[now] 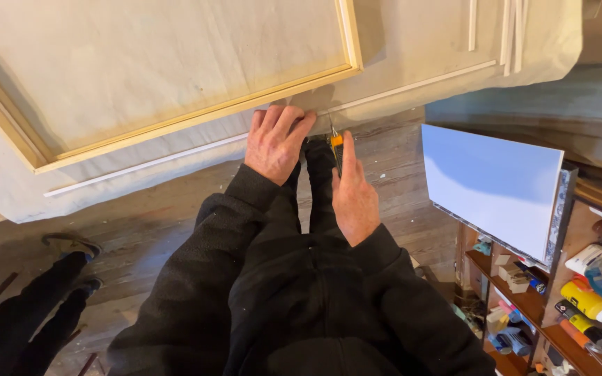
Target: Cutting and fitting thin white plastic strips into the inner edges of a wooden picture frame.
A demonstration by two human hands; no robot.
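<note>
Cloth-covered table (412, 42), left hand (274, 143) flat on thin strip (175, 157), right hand (353, 198) gripping orange-handled tool (336, 141)

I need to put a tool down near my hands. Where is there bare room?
Bare cloth inside the wooden frame, and above the long strip right of the frame's corner. Crowded: the table edge where the left hand and right hand work, and the shelves.

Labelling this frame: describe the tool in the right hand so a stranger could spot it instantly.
Start at the cloth-covered table bearing the big wooden frame. At its near edge, just right of the left hand, the right hand grips a small cutting tool. Its orange body stands out against the pale wooden strip nearby.
</note>
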